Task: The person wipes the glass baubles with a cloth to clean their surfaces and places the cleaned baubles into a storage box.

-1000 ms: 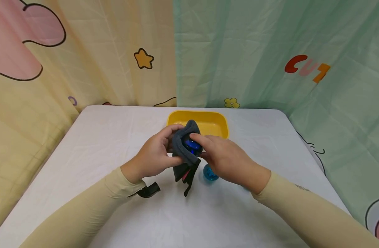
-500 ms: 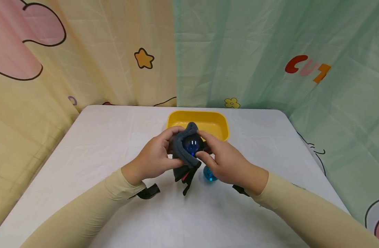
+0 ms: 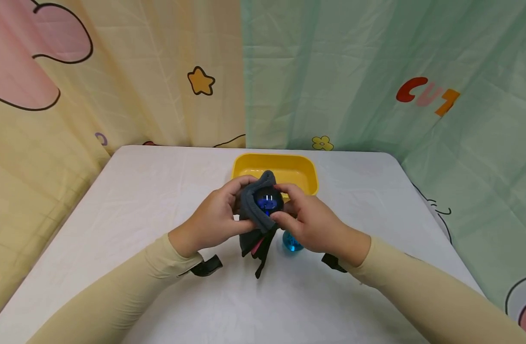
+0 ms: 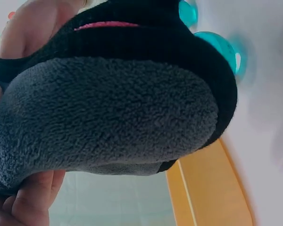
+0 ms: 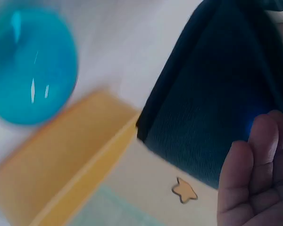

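In the head view my left hand point(image 3: 211, 217) grips a folded grey fleece cloth point(image 3: 256, 212) with black edging and a strip of pink at its lower end. A dark blue, shiny ball point(image 3: 268, 200) sits in the fold. My right hand point(image 3: 312, 220) pinches this ball from the right, index finger at its top and thumb below. From the left wrist, the cloth's fuzzy grey face point(image 4: 108, 113) fills much of the view. The right wrist view has the cloth point(image 5: 203, 103) beside my right fingers point(image 5: 262, 155), with a blue glint behind them.
A clear turquoise ball point(image 3: 292, 241) rests on the white-covered table point(image 3: 159, 191) just below my right hand. The left wrist view has another turquoise shape point(image 4: 188, 13) near the ball. Behind the hands stands a yellow tray point(image 3: 310, 167). Patterned curtains point(image 3: 332, 71) hang past the table's far edge.
My right thumb has moved from the ball's top to its lower side, and the index finger now lies at the top, so more of the ball shows. The left hand stays nearly still.
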Demonstrator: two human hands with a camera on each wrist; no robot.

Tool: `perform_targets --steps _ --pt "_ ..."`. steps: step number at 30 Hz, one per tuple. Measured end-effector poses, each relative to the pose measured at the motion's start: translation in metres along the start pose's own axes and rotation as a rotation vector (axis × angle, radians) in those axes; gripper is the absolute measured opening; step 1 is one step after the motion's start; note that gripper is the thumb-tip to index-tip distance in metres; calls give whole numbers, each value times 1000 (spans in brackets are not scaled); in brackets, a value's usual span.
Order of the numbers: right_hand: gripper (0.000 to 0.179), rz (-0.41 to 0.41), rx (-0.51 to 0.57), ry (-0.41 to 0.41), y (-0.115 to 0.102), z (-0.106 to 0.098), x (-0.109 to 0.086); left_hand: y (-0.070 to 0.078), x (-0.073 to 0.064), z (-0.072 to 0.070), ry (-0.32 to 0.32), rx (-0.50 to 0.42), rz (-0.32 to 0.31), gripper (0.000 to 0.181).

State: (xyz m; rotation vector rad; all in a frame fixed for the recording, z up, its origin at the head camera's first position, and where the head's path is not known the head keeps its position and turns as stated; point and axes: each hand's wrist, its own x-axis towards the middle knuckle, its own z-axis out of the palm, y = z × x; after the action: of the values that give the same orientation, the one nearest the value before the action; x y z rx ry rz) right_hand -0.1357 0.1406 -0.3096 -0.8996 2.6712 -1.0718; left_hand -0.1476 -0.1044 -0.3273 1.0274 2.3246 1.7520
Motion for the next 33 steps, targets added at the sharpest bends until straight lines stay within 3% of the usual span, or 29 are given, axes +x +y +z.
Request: perform_targets --steps 2,4,10,15,18,22,24,33 --pt "48 28 127 5 1 1 0 1 0 0 -2 5 -7 72" --pt "47 18 142 24 1 1 0 1 0 0 1 13 -6 73" --pt "76 -88 -146 52 -2 2 -2 1 0 -4 27 16 2 76" --pt "71 -128 -351 72 -1 -1 -1 -1 -1 -5 13 6 6 75" --pt "68 -114 -269 56 1 -2 0 -2 -1 -4 -3 16 27 72" --pt "53 -28 45 5 5 -1 0 -2 0 -2 -16 31 36 71" --pt "47 1 142 6 6 0 1 -1 0 -2 -22 26 32 71" --pt "59 -56 7 106 3 7 -2 1 0 -5 -79 -81 50 87"
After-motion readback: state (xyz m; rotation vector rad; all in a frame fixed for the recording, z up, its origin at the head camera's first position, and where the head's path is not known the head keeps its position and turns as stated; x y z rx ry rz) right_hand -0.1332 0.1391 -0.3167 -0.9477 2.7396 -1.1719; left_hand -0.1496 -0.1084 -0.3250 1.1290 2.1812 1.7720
